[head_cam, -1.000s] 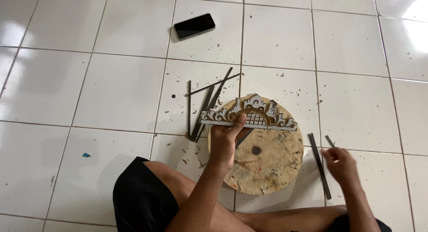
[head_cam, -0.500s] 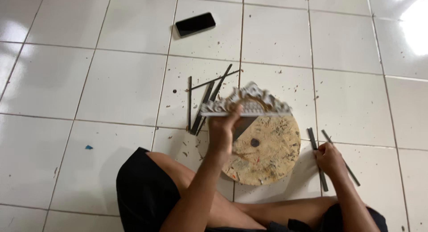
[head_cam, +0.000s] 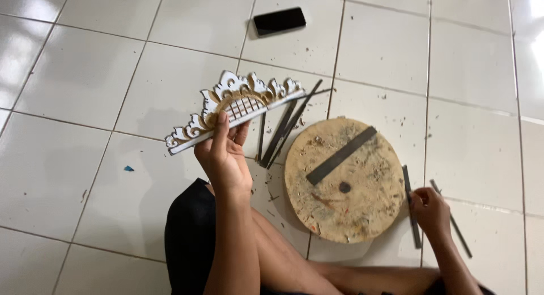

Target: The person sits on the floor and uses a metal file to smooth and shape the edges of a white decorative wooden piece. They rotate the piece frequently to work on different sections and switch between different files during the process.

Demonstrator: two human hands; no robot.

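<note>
Left hand fingers clamp the carved ornament beside the round board; right hand should pinch its chisel firmly.

Glossy white floor tiles, rough scarred wooden disc, white-painted carved ornament

I sit on a floor of large white glossy tiles with thin dark grout lines between them. Strong light shines on the tiles at the upper right corner, and softer reflections lie at the left side. Small wood crumbs and dust are scattered on the tiles near me. One tiny blue scrap lies on a tile at my left. A black phone lies flat on the floor, well apart from me. No wall or furniture shows.
</note>
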